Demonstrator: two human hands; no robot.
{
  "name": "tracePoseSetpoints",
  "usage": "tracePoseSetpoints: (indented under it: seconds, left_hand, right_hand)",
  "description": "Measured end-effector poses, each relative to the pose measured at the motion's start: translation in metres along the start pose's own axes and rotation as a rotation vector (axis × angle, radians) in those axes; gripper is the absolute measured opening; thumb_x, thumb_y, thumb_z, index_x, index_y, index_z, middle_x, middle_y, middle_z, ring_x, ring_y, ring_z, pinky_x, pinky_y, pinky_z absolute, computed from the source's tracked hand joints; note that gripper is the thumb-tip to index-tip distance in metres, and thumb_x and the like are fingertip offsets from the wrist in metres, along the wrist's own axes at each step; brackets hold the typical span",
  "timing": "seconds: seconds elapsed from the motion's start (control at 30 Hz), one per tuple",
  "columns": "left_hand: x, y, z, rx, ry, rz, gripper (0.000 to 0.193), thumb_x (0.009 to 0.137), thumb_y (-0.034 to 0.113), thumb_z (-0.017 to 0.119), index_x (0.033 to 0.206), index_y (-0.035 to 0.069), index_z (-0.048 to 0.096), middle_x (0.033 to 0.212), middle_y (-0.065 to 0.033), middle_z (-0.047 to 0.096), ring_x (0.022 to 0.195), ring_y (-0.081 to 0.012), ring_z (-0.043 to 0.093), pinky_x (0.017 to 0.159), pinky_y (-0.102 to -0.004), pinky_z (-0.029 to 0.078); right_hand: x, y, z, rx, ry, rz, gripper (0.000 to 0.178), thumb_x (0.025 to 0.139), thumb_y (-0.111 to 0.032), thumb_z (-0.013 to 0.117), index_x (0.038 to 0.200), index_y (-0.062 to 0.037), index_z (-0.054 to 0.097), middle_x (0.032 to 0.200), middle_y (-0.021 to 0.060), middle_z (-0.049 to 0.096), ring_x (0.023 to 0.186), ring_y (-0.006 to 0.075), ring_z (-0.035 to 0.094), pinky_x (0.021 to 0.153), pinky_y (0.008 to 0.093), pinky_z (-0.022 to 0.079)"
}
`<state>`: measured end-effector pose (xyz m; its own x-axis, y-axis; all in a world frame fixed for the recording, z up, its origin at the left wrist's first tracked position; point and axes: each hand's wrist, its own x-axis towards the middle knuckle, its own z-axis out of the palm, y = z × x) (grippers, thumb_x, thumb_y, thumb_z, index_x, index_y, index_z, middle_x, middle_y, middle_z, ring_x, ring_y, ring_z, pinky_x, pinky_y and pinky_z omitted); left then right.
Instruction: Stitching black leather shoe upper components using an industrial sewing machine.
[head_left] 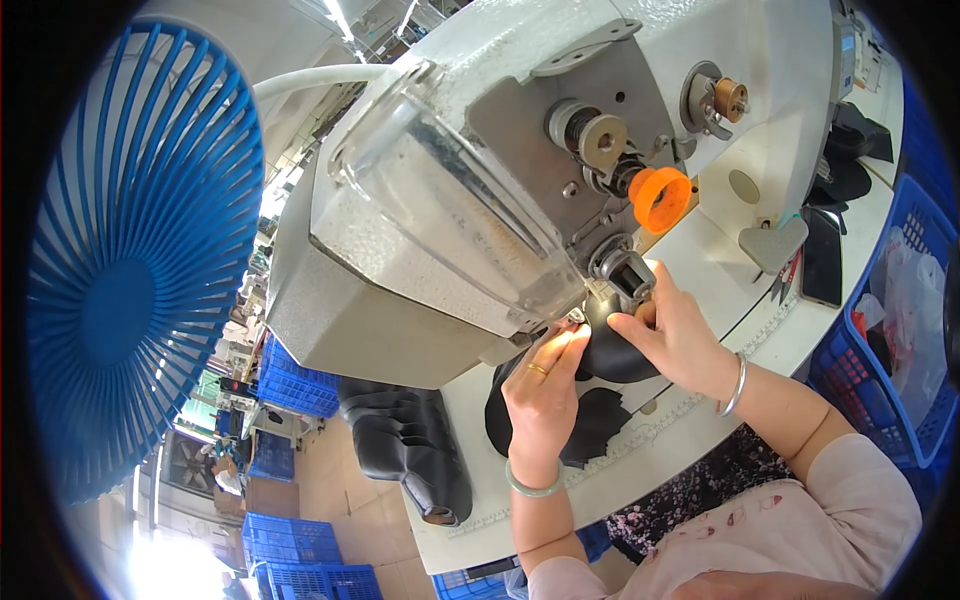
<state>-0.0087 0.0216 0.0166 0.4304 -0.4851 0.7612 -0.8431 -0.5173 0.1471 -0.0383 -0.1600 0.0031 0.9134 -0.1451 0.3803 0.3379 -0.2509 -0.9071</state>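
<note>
A large light-grey sewing machine (400, 315) fills the middle, its clear plastic cover and orange knob (662, 200) facing me. Under its needle area lies a curved, smooth black piece (618, 352) that looks like leather. My left hand (543, 392), fingers together, presses on its left side close to the needle, where a lamp lights the spot. On the other side my right hand (680, 335) pinches the piece, thumb on top and fingers curled behind the machine's foot. The needle tip is hidden by my fingers. More black material (598, 425) with a jagged edge lies below the hands.
Black moulded pieces (410, 450) lie stacked at the table's left end. A blue fan (120, 300) stands far left. On the white table (480, 540), at right, are a phone (822, 255) and snips (787, 280). A blue basket (900, 400) with plastic bags sits beyond the right edge.
</note>
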Motion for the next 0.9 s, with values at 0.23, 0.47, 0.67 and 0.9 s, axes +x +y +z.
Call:
tracePoseSetpoints:
  seconds: [0.23, 0.47, 0.67, 0.9]
  left_hand:
    - [0.002, -0.001, 0.003, 0.106, 0.027, 0.051, 0.028, 0.070, -0.009, 0.064, 0.094, 0.001, 0.070, 0.093, -0.0080, 0.068, 0.092, -0.0240, 0.068, 0.077, -0.0313, 0.056]
    - [-0.003, -0.004, 0.005, 0.090, 0.058, 0.077, 0.026, 0.072, -0.010, 0.064, 0.094, 0.002, 0.071, 0.093, -0.0093, 0.069, 0.091, -0.0255, 0.068, 0.078, -0.0307, 0.056]
    - [-0.008, -0.014, 0.011, -0.348, 0.081, -0.280, 0.026, 0.074, -0.010, 0.064, 0.096, 0.002, 0.071, 0.096, -0.0117, 0.069, 0.092, -0.0270, 0.068, 0.082, -0.0305, 0.054]
    - [-0.005, -0.006, 0.004, -0.140, 0.035, -0.072, 0.030, 0.072, -0.013, 0.063, 0.097, 0.001, 0.071, 0.096, -0.0110, 0.069, 0.094, -0.0267, 0.068, 0.081, -0.0314, 0.055]
  right_hand:
    - [0.013, -0.006, -0.009, -0.059, -0.073, 0.039, 0.042, 0.088, -0.019, 0.063, 0.114, 0.0056, 0.042, 0.055, 0.0124, 0.057, 0.051, 0.0265, 0.060, 0.050, 0.0344, 0.043]
    - [0.012, -0.001, -0.014, -0.233, -0.124, -0.040, 0.049, 0.089, -0.030, 0.064, 0.117, 0.0061, 0.046, 0.057, 0.0124, 0.059, 0.054, 0.0303, 0.061, 0.053, 0.0371, 0.045]
    - [0.018, 0.001, -0.012, -0.166, -0.180, -0.023, 0.046, 0.090, -0.027, 0.063, 0.117, 0.0059, 0.046, 0.057, 0.0144, 0.057, 0.054, 0.0315, 0.058, 0.053, 0.0404, 0.042]
    - [0.022, -0.004, -0.014, -0.184, -0.202, 0.015, 0.042, 0.089, -0.024, 0.063, 0.114, 0.0072, 0.048, 0.062, 0.0175, 0.059, 0.061, 0.0344, 0.060, 0.057, 0.0408, 0.044]
